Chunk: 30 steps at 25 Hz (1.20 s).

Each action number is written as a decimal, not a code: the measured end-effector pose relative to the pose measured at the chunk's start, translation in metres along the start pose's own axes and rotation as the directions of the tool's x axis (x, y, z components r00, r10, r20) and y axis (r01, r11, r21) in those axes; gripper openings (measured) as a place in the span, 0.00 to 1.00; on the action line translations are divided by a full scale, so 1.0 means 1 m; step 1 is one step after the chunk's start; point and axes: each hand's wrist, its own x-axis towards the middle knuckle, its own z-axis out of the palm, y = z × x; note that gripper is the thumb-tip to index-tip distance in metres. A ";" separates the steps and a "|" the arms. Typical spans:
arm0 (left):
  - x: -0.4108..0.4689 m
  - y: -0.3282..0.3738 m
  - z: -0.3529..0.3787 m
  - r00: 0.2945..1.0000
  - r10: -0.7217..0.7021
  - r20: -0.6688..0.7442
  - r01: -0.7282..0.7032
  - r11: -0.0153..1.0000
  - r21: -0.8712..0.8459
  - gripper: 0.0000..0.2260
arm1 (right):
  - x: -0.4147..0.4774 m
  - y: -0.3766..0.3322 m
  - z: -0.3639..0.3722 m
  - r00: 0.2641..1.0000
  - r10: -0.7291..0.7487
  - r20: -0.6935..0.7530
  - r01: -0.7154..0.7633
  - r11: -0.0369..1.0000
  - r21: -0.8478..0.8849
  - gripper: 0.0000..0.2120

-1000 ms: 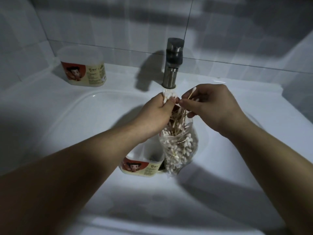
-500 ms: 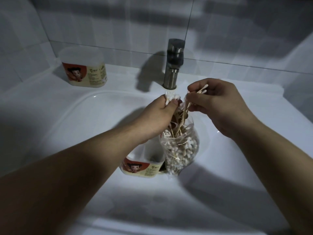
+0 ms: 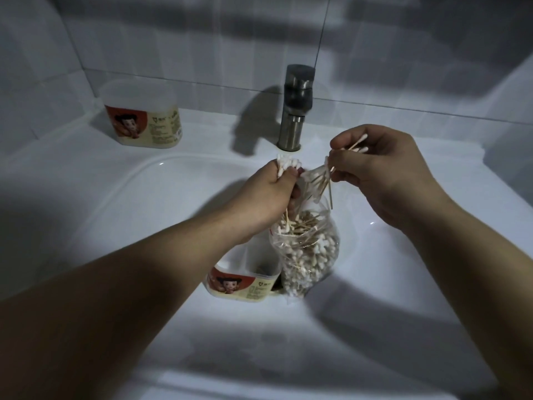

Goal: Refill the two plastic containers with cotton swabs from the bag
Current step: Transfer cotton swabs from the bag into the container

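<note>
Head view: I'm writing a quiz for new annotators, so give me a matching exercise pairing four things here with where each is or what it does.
Things:
1. far container
2. near container
3. bag
4. right hand

States:
a. stands in the basin beside the bag
b. pinches a few cotton swabs
c. stands on the ledge left of the tap
d. hangs from the left hand

Pairs: 1-c; 2-a; 3-d; 4-b
</note>
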 end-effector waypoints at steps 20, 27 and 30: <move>0.002 0.013 -0.004 0.987 -0.062 -0.151 -0.004 0.915 -0.403 0.15 | -0.008 0.010 0.012 0.981 0.087 0.176 -0.019 0.935 -0.354 0.07; 0.002 0.018 -0.005 0.975 -0.073 -0.208 -0.053 0.838 -0.544 0.16 | -0.006 0.005 0.010 0.992 0.008 0.122 0.023 0.968 -0.249 0.10; 0.001 0.020 -0.006 0.982 -0.079 -0.171 -0.045 0.784 -0.619 0.15 | -0.007 0.005 0.012 0.989 -0.011 0.147 0.048 0.967 -0.251 0.11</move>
